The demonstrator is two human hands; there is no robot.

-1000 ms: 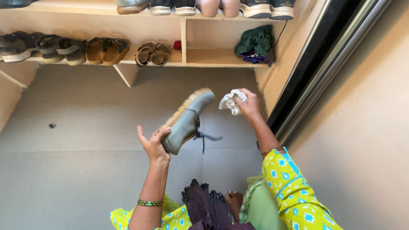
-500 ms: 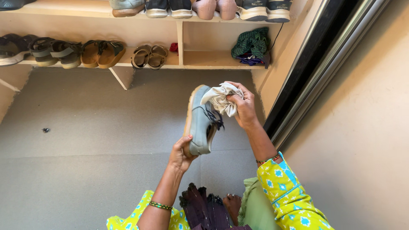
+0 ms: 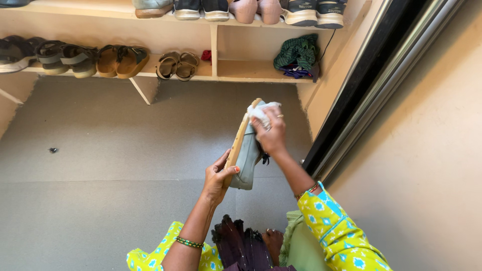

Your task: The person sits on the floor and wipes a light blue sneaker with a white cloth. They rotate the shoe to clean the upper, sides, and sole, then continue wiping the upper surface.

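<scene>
Two hands are working on one grey shoe point(image 3: 247, 153) held above the grey floor point(image 3: 100, 165); the left hand point(image 3: 217, 176) is gripping its heel end from below, thumb on the tan sole, which is facing left; the right hand point(image 3: 271, 133) is closed around a white cloth point(image 3: 261, 111), pressing it against the toe end, at the top of the shoe; the shoe is standing almost on end between both hands; sandals point(image 3: 123, 60) are sitting on the shelf point(image 3: 251, 70) beyond, with a green bundle point(image 3: 297, 51) at its right end.
</scene>
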